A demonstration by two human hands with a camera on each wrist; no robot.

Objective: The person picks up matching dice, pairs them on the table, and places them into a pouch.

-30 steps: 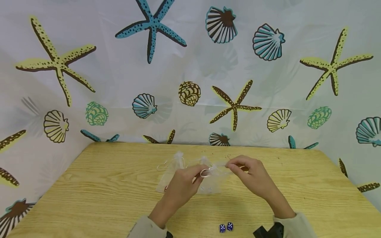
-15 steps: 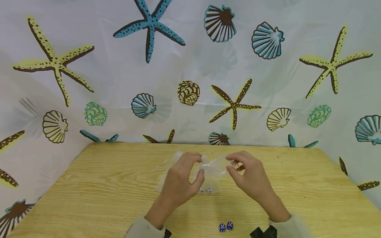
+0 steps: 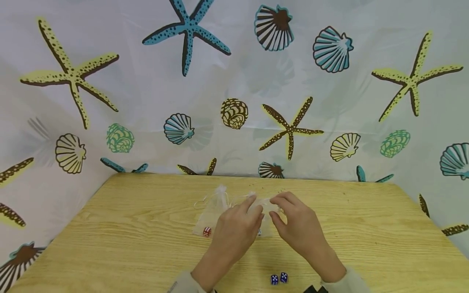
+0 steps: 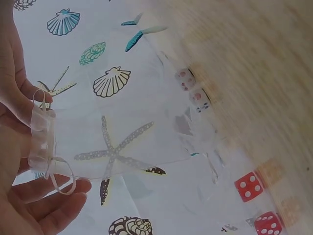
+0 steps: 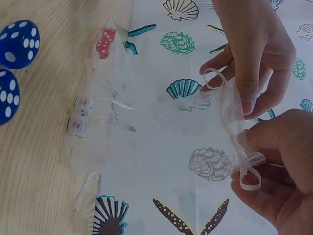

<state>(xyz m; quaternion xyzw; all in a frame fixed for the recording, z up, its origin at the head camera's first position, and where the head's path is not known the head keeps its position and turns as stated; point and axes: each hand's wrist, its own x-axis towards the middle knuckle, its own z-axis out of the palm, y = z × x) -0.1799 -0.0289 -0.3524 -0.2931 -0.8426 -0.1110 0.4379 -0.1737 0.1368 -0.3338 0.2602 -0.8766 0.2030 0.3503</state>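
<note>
An empty sheer white drawstring bag [image 4: 132, 132] hangs between my hands, its mouth and ribbon loops at the fingers. My left hand [image 3: 236, 230] pinches one side of that mouth, thumb in front and fingers behind in the right wrist view. My right hand [image 5: 281, 161] pinches the opposite side, near a ribbon loop [image 5: 250, 180]. Behind the hands on the table lie two more sheer bags: one with red dice [image 3: 207, 231], the other with white dice [image 5: 78, 125], partly covered by my left hand in the head view.
Two blue dice [image 3: 279, 278] sit loose on the wooden table [image 3: 146, 244], near its front and below my hands. A white cloth [image 3: 205, 89] printed with starfish and shells stands behind and at both sides of the table.
The hands were spread with the bag stretched between them; now they are closer together at its mouth. My left hand has shifted right and turned over. The blue dice have stayed put.
</note>
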